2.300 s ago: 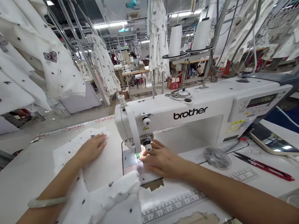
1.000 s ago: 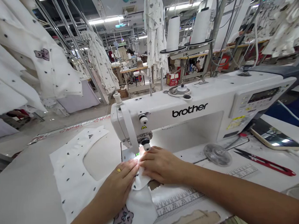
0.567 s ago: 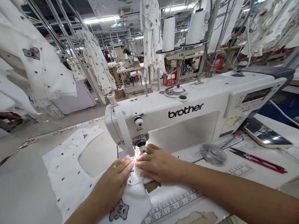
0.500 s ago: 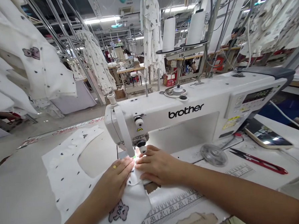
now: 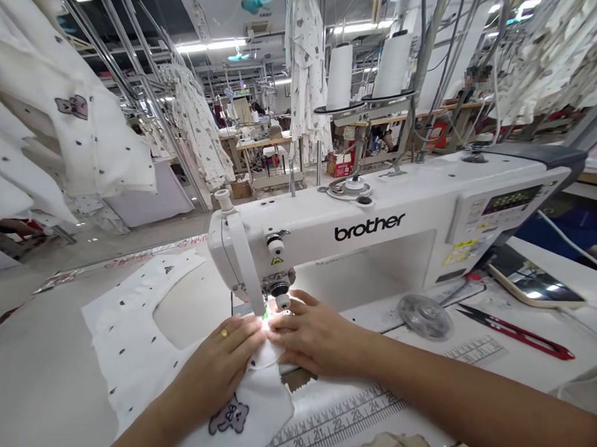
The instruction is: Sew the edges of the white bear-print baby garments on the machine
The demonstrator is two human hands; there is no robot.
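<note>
A white fabric piece (image 5: 129, 339) with small dark prints and a bear motif lies under the head of a white brother sewing machine (image 5: 319, 239). My left hand (image 5: 230, 354), a yellow ring on one finger, rests flat on the fabric with its fingertips just in front of the lit needle area. Close beside it on the right, my right hand (image 5: 314, 336) presses down on the fabric with its fingers apart. Their fingertips nearly meet there. The needle and the fabric edge beneath the fingers are hidden by glare and the hands.
Red-handled thread snips (image 5: 519, 332), a clear round bobbin-like disc (image 5: 426, 315) and a phone (image 5: 534, 274) lie on the right. A printed ruler scale (image 5: 333, 422) runs along the front. Thread cones (image 5: 339, 78) stand behind, and printed garments (image 5: 87, 121) hang at left.
The fabric near my hands, with its bear motif, has shifted slightly left and away from me. Both hands have moved slightly left, staying by the needle area. The view has tilted a little.
</note>
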